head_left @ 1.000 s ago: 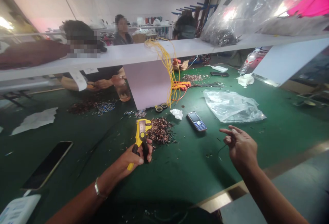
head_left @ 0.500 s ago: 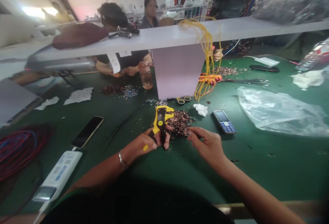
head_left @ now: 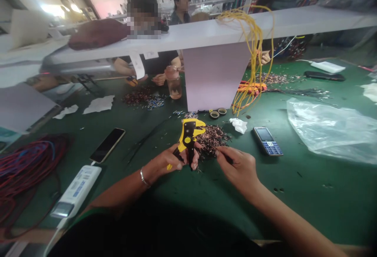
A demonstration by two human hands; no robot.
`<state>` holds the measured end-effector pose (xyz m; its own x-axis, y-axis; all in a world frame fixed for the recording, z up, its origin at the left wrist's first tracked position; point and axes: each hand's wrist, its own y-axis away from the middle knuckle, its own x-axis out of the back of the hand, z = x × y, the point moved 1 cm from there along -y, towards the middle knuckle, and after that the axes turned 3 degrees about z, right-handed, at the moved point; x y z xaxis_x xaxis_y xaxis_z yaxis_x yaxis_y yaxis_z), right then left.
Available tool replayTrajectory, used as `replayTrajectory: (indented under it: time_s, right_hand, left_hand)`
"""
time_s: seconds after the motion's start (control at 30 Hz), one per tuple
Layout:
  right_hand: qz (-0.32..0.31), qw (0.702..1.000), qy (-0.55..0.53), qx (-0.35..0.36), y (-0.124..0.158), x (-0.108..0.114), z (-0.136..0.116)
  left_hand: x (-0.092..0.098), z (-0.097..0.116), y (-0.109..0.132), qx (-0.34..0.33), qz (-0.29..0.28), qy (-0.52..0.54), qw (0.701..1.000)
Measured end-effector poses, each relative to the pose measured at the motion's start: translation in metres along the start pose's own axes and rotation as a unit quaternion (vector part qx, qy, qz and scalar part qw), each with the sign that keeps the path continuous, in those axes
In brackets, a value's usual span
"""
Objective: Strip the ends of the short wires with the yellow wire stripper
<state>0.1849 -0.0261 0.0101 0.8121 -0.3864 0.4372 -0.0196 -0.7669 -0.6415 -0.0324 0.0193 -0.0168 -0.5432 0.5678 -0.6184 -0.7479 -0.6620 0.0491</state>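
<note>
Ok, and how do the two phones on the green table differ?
The smartphone is the longer, an all-black blank screen with no keys; the keypad phone is shorter, with a small screen above blue-grey keys. The smartphone lies left of the left hand, the keypad phone right of the right hand. Both lie flat, face up, untouched on the table.

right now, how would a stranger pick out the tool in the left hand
On the green table, find the pale upright panel under the white shelf; just in front of it lies a pile of cut wire bits. At the pile's left edge the left hand grips a hand tool standing upright. It alone is yellow and black, unlike the flat keypad phone nearby.
</note>
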Motion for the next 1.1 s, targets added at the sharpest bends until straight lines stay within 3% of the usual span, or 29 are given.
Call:
replayTrajectory:
  time_s: [0.23, 0.57, 0.93, 1.1]
  right_hand:
    - [-0.002, 1.000, 0.008, -0.018, 0.000, -0.001, 0.001]
    - [0.005, 0.984, -0.037, -0.173, -0.003, 0.004, 0.014]
    - [-0.012, 0.986, -0.029, -0.165, 0.001, 0.001, 0.015]
    - [-0.024, 0.979, -0.049, -0.197, 0.001, -0.001, 0.012]
  left_hand:
    - [-0.001, 0.000, 0.001, 0.002, -0.001, 0.000, 1.000]
    - [0.001, -0.001, 0.000, 0.006, -0.017, 0.002, 1.000]
    - [0.001, -0.003, 0.002, 0.016, -0.012, -0.001, 1.000]
    - [-0.003, -0.003, 0.003, 0.022, -0.017, 0.005, 1.000]
